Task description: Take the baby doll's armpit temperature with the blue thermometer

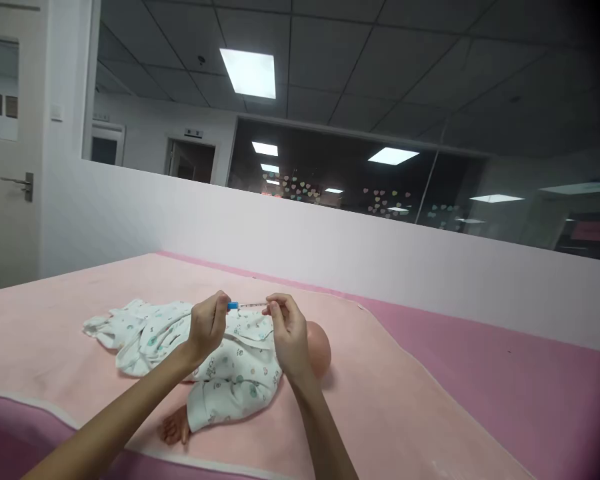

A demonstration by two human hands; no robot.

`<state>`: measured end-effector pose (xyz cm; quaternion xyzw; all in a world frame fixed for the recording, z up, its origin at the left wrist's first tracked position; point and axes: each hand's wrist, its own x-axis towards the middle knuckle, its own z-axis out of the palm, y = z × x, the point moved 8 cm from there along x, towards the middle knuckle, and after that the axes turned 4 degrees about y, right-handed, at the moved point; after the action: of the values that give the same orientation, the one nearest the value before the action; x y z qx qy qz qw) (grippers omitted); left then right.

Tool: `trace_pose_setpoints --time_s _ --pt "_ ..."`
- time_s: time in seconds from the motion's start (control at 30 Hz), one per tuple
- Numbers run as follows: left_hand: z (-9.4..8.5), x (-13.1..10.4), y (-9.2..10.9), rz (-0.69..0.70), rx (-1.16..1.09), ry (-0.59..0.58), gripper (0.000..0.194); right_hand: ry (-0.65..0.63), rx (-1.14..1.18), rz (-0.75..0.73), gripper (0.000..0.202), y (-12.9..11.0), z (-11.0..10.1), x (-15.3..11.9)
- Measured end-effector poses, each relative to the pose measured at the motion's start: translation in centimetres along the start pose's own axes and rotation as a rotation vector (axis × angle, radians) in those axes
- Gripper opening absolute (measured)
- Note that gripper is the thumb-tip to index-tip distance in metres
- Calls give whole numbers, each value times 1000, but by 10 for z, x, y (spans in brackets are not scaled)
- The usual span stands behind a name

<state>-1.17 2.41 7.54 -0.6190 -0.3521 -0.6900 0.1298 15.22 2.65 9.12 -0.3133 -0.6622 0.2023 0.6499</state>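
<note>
Above the chest of a baby doll point(319, 350) in printed white clothes point(240, 367), both hands hold a thin thermometer point(253, 305) level between them. It has a clear, marked stem and a blue end. My left hand point(209, 327) is closed in a fist round the blue end. My right hand point(289, 330) pinches the other tip of the stem between thumb and fingers, which hide that tip. The doll lies with its bald head to the right, partly behind my right hand, and one of its hands point(175, 425) shows at the near side.
The doll rests on a pale pink sheet point(380, 413) over a darker pink padded surface point(540, 360). A low white wall point(330, 233) with a long window point(330, 153) above runs behind. At the far left stands a door point(5, 220) with a metal handle.
</note>
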Motion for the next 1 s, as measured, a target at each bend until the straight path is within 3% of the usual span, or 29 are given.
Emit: trace_pose_setpoints --time_s 0.17,0.27,0.37,0.43,0.5,0.53,0.6,0.7,0.77,0.87,1.0 --pt "11 0 0 6 15 -49 42 24 42 39 20 18 -3 -1" --pt "24 0 -7 -76 -55 -104 39 59 46 37 21 28 -9 1" --pt "52 -6 -28 -316 -272 -140 33 136 -64 56 22 39 -18 2" --pt "77 -20 -48 -549 -442 -159 42 201 -200 63 23 42 -27 0" --pt "104 -40 -59 -696 -472 -327 53 252 -368 17 22 39 -36 -5" --pt "113 -48 -59 -683 -421 -449 55 268 -454 -22 21 37 -40 -8" --pt "119 -58 -53 -526 -257 -641 55 279 -603 -99 21 33 -46 -14" --pt "110 -61 -38 -225 -54 -774 47 276 -712 -153 22 36 -57 -21" --pt "104 -60 -34 -129 -9 -831 38 270 -746 -171 22 38 -64 -25" --pt "102 -52 -42 -168 -12 -836 36 256 -798 -287 20 32 -62 -34" --pt "107 -32 -50 -226 -40 -730 37 240 -859 -549 18 19 -41 -52"
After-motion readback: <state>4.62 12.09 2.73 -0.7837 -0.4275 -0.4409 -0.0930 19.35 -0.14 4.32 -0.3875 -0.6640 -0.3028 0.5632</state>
